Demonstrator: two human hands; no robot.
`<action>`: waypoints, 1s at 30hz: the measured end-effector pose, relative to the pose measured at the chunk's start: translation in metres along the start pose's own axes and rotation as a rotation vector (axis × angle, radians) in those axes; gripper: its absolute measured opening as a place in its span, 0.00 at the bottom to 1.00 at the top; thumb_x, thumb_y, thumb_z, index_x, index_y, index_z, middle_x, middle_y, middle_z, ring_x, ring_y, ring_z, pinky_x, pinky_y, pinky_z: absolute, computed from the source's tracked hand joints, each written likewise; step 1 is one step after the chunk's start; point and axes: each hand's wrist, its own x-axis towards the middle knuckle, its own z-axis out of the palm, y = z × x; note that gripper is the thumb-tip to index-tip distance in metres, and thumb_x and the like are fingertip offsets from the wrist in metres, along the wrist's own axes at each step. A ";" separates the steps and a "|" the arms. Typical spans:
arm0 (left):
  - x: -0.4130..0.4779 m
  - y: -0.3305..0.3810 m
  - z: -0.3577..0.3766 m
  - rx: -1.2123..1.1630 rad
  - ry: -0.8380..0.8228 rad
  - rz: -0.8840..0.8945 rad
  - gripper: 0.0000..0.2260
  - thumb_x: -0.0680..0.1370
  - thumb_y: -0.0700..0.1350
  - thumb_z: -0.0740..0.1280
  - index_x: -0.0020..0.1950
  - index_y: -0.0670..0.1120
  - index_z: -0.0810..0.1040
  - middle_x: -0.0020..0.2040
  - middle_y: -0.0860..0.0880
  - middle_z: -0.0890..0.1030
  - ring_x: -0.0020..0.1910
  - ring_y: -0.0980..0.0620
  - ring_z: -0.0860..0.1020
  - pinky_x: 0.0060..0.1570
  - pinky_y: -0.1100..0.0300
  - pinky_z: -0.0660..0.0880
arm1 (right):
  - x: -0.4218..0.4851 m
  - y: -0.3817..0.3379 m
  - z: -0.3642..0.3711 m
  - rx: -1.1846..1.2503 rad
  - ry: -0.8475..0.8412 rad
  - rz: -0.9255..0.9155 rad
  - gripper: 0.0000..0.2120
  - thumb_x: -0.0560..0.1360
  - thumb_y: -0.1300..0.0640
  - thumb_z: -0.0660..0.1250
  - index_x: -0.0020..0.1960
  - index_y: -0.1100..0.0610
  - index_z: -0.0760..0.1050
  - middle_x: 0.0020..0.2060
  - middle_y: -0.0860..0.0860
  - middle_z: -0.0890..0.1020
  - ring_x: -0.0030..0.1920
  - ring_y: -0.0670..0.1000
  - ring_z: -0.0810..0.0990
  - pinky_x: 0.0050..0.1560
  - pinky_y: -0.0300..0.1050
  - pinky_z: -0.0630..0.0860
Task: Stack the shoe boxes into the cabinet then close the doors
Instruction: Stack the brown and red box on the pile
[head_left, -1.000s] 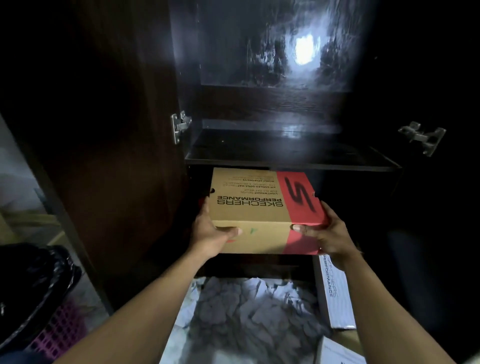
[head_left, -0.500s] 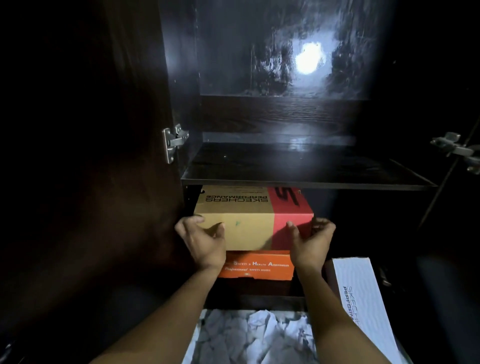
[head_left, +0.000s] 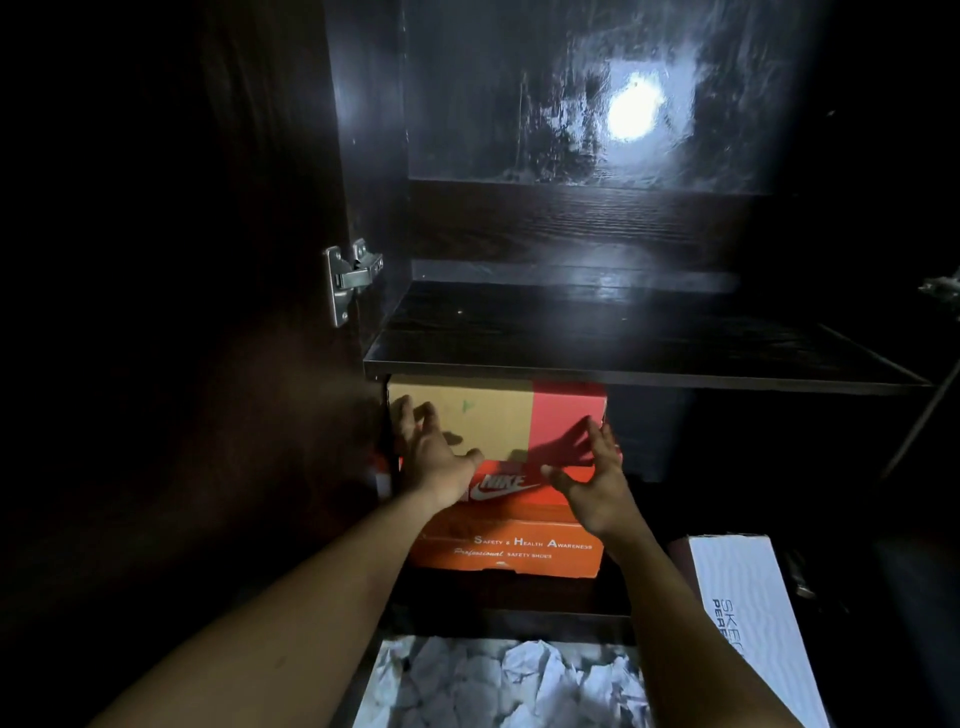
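Observation:
A tan and red shoe box (head_left: 498, 418) sits under the dark shelf (head_left: 623, 371), on top of a stack in the cabinet's lower compartment. Below it lie a red Nike box (head_left: 506, 488) and an orange safety-shoes box (head_left: 509, 551). My left hand (head_left: 434, 457) is spread open with its fingers on the tan box's left front. My right hand (head_left: 592, 480) is open too, fingertips at the red right corner. Neither hand grips anything. A white shoe box (head_left: 748, 608) lies outside the cabinet at the lower right.
The left cabinet door (head_left: 182, 312) stands open, with a metal hinge (head_left: 350, 278) at its edge. The upper shelf holds nothing visible. Crumpled white paper (head_left: 509, 686) lies below, in front of the cabinet. A second hinge (head_left: 943, 288) shows at the far right.
The tan and red box has gone fully under the shelf onto the stack. Both hands let go of its sides and now rest open against its front.

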 end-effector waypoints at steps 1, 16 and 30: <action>0.002 0.000 0.001 0.004 -0.027 0.002 0.42 0.76 0.47 0.73 0.81 0.43 0.51 0.80 0.49 0.36 0.75 0.56 0.61 0.68 0.69 0.56 | 0.004 0.001 0.000 0.000 -0.011 0.009 0.47 0.74 0.53 0.75 0.82 0.49 0.48 0.81 0.50 0.46 0.80 0.53 0.47 0.77 0.53 0.52; 0.005 -0.013 -0.002 0.038 -0.034 0.065 0.43 0.74 0.51 0.75 0.81 0.45 0.55 0.81 0.50 0.43 0.80 0.52 0.49 0.78 0.57 0.54 | 0.012 -0.001 -0.020 0.029 -0.029 0.027 0.43 0.75 0.55 0.74 0.81 0.49 0.51 0.81 0.50 0.48 0.80 0.56 0.53 0.75 0.49 0.57; -0.151 0.042 -0.045 0.009 -0.256 0.217 0.41 0.74 0.49 0.75 0.80 0.45 0.56 0.78 0.42 0.60 0.77 0.46 0.61 0.72 0.60 0.59 | -0.157 -0.065 -0.152 -0.163 0.070 0.128 0.41 0.74 0.66 0.74 0.79 0.62 0.55 0.62 0.52 0.74 0.64 0.47 0.72 0.56 0.30 0.69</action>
